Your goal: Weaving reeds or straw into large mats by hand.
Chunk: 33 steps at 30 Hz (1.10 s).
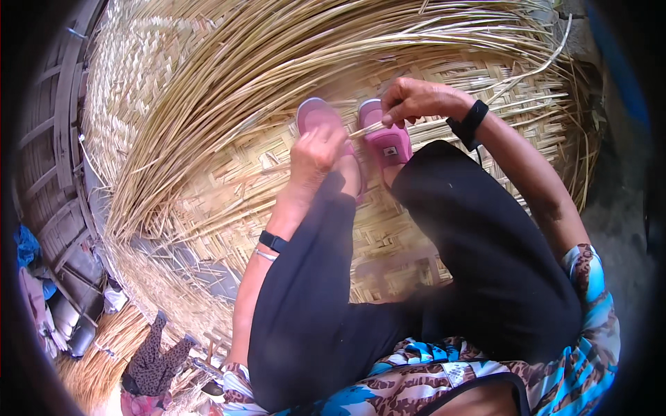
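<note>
My right hand (415,104) is closed in a pinch on pale straw strips (368,129) above my right pink shoe (383,145). The strips stretch leftward to my left hand (316,154), whose fingers are curled round that end over my left pink shoe (309,111); its fingertips are slightly hazy. Both feet rest on a woven mat (246,173), between my bent legs in dark trousers. Long loose straw (215,76) arches across the mat beyond my hands, with shorter lengths lying beside my feet.
Woven panels (48,139) line the left side, with blue cloth or plastic (26,244) and bags below them. At the lower left are a straw bundle (97,347) and a person in spotted trousers (156,367). A blue surface (621,76) edges the upper right.
</note>
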Motion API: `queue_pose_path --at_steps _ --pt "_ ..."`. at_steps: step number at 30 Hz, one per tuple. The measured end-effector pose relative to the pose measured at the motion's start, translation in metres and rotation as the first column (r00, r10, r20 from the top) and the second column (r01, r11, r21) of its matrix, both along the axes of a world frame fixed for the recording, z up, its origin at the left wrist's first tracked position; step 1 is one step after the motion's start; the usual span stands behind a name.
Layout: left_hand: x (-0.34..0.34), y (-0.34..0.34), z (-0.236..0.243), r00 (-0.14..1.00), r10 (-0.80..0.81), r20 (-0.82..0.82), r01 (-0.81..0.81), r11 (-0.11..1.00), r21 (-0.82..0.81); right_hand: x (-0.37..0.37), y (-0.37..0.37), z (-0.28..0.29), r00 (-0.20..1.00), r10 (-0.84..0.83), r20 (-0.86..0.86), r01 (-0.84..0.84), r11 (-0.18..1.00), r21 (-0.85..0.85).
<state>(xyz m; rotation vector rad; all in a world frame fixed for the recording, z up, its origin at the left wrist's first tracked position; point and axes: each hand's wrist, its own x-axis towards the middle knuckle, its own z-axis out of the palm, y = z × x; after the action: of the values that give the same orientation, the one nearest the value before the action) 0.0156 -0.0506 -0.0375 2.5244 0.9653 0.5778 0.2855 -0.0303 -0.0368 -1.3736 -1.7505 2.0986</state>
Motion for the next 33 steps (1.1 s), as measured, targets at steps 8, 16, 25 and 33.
queue_pose_path --at_steps 8,16,25,33 --pt "-0.008 0.002 0.009 0.987 0.155 0.035 -0.112 0.834 -0.541 -0.011 -0.003 0.005 0.998 -0.036 -0.056 0.056 0.912 0.406" --pt "-0.016 0.017 0.007 0.990 0.095 -0.104 -0.122 0.946 -0.299 -0.012 -0.008 0.010 0.957 -0.212 0.197 0.049 0.790 0.611" --pt "-0.079 0.021 -0.027 0.973 0.185 -0.142 -0.229 0.863 -0.450 0.004 -0.002 -0.010 0.884 -0.279 0.375 -0.001 0.800 0.600" --pt "-0.083 0.021 -0.015 0.977 0.153 -0.149 -0.209 0.835 -0.510 0.015 -0.001 -0.018 0.895 -0.279 0.347 0.032 0.817 0.575"
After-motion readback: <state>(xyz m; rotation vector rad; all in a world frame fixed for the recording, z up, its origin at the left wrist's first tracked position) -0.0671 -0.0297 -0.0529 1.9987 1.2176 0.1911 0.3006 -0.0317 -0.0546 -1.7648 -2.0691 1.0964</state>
